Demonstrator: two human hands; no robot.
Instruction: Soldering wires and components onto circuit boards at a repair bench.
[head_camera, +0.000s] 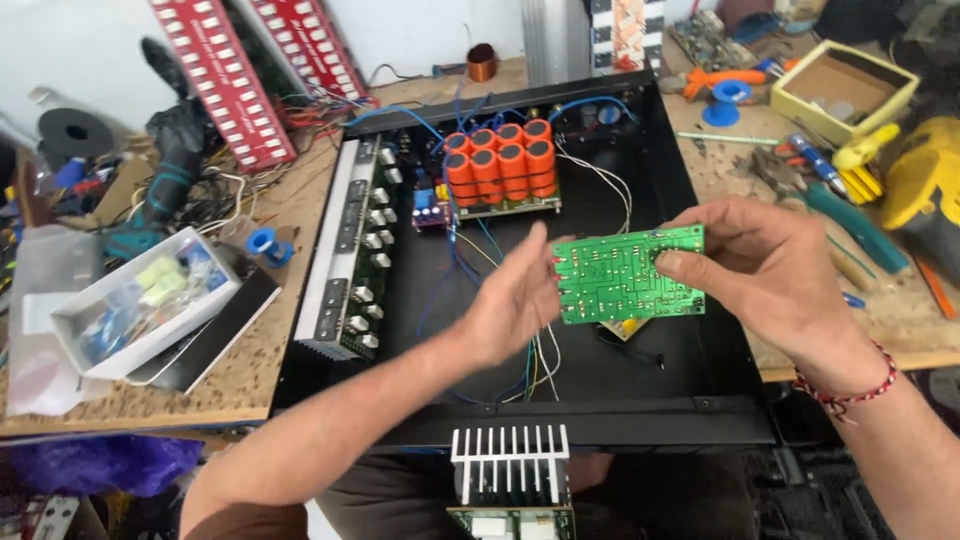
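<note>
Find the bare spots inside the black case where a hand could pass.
Free: the case floor below the green board, and the right rear corner. Crowded: the orange capacitors, wires and left heat-sink strip.
</note>
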